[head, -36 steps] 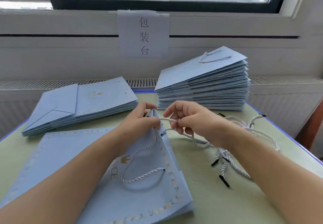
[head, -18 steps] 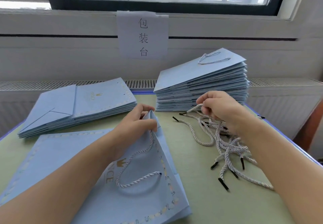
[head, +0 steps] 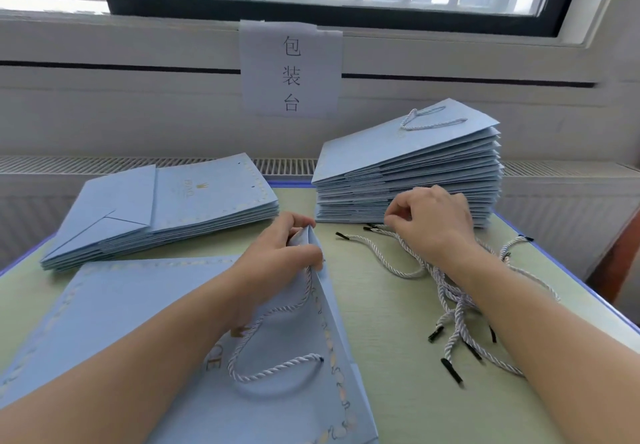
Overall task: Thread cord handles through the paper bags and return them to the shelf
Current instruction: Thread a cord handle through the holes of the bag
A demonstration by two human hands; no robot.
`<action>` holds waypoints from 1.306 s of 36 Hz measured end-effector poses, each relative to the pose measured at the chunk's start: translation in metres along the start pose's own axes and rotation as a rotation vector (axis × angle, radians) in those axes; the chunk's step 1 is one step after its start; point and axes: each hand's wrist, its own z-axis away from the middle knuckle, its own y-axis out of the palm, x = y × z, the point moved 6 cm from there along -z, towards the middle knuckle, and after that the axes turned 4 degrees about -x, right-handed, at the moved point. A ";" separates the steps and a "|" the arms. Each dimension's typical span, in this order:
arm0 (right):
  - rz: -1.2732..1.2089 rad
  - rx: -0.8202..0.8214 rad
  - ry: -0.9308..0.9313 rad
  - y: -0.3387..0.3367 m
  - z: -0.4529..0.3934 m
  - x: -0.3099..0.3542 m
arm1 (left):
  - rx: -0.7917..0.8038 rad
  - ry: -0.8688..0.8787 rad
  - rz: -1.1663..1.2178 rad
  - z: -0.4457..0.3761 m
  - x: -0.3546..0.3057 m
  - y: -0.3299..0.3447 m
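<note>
Nearby, pale-blue paper bag (head: 214, 308) with one white twisted cord handle (head: 277, 339).

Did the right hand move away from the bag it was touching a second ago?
Yes. The right hand left the bag the left hand holds and went right and away, toward the tall stack of bags, over the loose cords.

A bare strip of the desk (head: 374, 305) is lying open between the held bag (head: 284, 391) and the loose cords (head: 453, 301). The tall bag stack (head: 408, 173) is blocking the far right, the low stack (head: 166, 211) is filling the far left, and the cords are cluttering the right side.
</note>
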 end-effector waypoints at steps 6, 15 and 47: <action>-0.044 0.173 -0.122 0.023 0.008 0.033 | -0.004 -0.011 0.017 -0.001 0.000 0.001; -0.422 0.187 -0.157 0.021 0.022 0.049 | -0.012 -0.046 0.195 0.002 -0.001 -0.006; -0.938 0.362 -0.114 0.045 0.045 0.077 | 0.032 -0.101 0.458 0.008 -0.007 -0.009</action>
